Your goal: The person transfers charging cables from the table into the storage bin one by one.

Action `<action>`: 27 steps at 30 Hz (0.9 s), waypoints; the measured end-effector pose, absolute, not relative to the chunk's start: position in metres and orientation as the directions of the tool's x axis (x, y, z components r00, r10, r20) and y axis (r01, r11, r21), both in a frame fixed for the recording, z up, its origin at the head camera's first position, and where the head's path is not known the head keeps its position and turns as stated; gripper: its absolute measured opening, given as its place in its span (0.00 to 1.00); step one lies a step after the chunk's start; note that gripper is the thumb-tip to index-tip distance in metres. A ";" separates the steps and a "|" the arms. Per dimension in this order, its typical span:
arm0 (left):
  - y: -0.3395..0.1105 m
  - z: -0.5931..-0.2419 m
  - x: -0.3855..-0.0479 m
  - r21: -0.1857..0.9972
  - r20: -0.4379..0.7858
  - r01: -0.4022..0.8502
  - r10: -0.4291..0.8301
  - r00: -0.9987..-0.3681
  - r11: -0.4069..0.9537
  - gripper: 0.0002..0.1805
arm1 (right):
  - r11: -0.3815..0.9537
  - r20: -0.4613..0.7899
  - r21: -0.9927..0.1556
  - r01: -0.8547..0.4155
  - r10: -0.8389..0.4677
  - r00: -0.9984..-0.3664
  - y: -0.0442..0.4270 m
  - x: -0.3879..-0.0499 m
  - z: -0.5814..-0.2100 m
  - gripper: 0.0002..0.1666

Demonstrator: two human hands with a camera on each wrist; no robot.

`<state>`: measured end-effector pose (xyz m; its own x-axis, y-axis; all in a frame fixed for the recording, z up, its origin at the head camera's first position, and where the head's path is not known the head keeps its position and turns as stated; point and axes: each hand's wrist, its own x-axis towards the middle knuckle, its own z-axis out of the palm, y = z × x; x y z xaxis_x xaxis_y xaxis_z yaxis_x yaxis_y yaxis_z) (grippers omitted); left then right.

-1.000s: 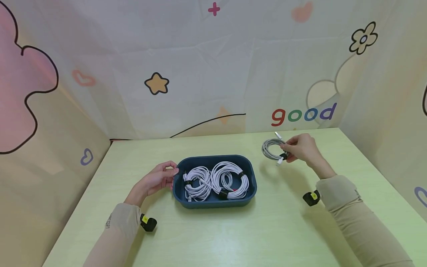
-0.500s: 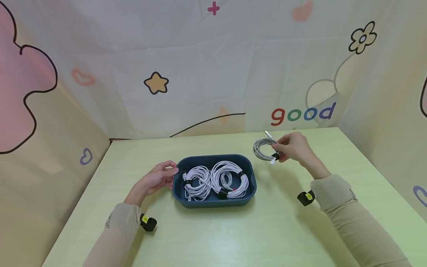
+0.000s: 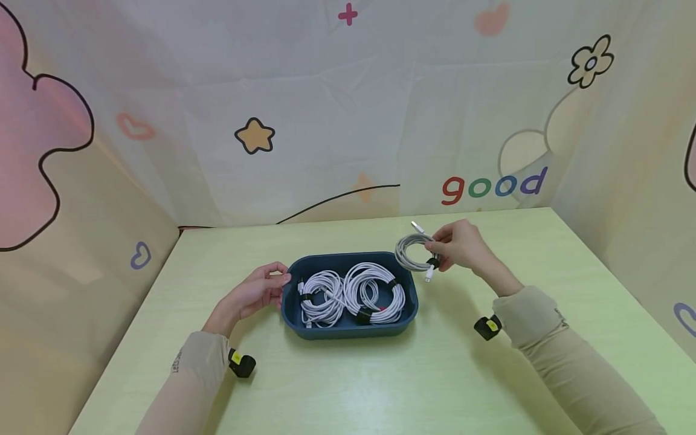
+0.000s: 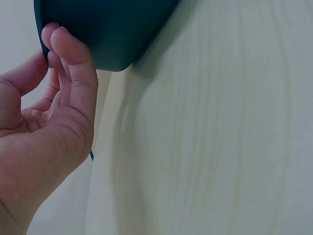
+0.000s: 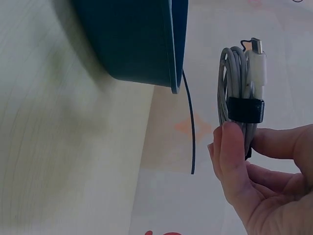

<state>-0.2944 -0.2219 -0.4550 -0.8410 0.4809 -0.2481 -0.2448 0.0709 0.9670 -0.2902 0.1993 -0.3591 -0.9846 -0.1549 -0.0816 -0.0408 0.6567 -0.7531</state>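
Note:
My right hand [image 3: 462,244] pinches a coiled grey cable [image 3: 403,258] between thumb and fingers, beside the back right corner of a dark blue bin [image 3: 348,332]. In the right wrist view a black strap [image 5: 247,110] binds this cable, and a metal plug sticks up above it. The coil is held above the bin's rim level. With thumb and fingers, my left hand [image 3: 260,290] grips the rim at the bin's left end. Inside the bin lie a coiled white cable [image 3: 326,315] on the left and a larger white coil [image 3: 401,299] on the right, with a smaller coil within its ring.
The bin stands on a pale wood-grain table [image 3: 348,386]. A printed cloth backdrop [image 3: 337,121] closes off the back and sides. Black wrist cameras hang under both sleeves, including the left one [image 3: 242,364].
My right hand has moved left with the grey cable, from the table's right side to the bin's back right corner. The left hand and the bin have stayed put.

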 end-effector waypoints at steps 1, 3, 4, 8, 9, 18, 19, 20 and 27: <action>-0.222 -0.455 -0.294 0.967 -0.249 -0.246 0.480 -0.841 0.070 0.03 | 0.659 -0.080 -0.751 -0.046 -0.160 -0.984 0.197 -0.290 -0.359 0.17; -0.222 -0.454 -0.294 0.966 -0.251 -0.249 0.477 -0.842 0.069 0.03 | 0.660 -0.079 -0.749 -0.057 -0.175 -0.981 0.192 -0.289 -0.360 0.16; -0.222 -0.454 -0.294 0.966 -0.252 -0.250 0.475 -0.843 0.068 0.03 | 0.662 -0.077 -0.747 -0.066 -0.184 -0.980 0.190 -0.288 -0.361 0.16; -0.223 -0.453 -0.294 0.965 -0.257 -0.254 0.470 -0.845 0.070 0.04 | 0.665 -0.074 -0.741 -0.090 -0.215 -0.974 0.181 -0.287 -0.363 0.15; -0.223 -0.453 -0.294 0.964 -0.258 -0.255 0.469 -0.845 0.071 0.04 | 0.665 -0.074 -0.741 -0.096 -0.222 -0.972 0.179 -0.286 -0.364 0.14; -0.225 -0.455 -0.294 0.965 -0.257 -0.253 0.467 -0.846 0.073 0.04 | 0.672 -0.052 -0.727 -0.140 -0.257 -0.965 0.158 -0.287 -0.371 0.12; -0.225 -0.455 -0.294 0.964 -0.258 -0.254 0.467 -0.846 0.073 0.04 | 0.670 -0.043 -0.725 -0.155 -0.269 -0.962 0.156 -0.287 -0.372 0.12; -0.225 -0.455 -0.294 0.964 -0.259 -0.255 0.467 -0.846 0.071 0.04 | 0.674 -0.036 -0.719 -0.171 -0.281 -0.959 0.153 -0.287 -0.373 0.12; -0.224 -0.456 -0.294 0.967 -0.248 -0.247 0.471 -0.846 0.065 0.04 | 0.750 0.124 -0.569 -0.337 -0.327 -0.937 0.142 -0.282 -0.378 0.17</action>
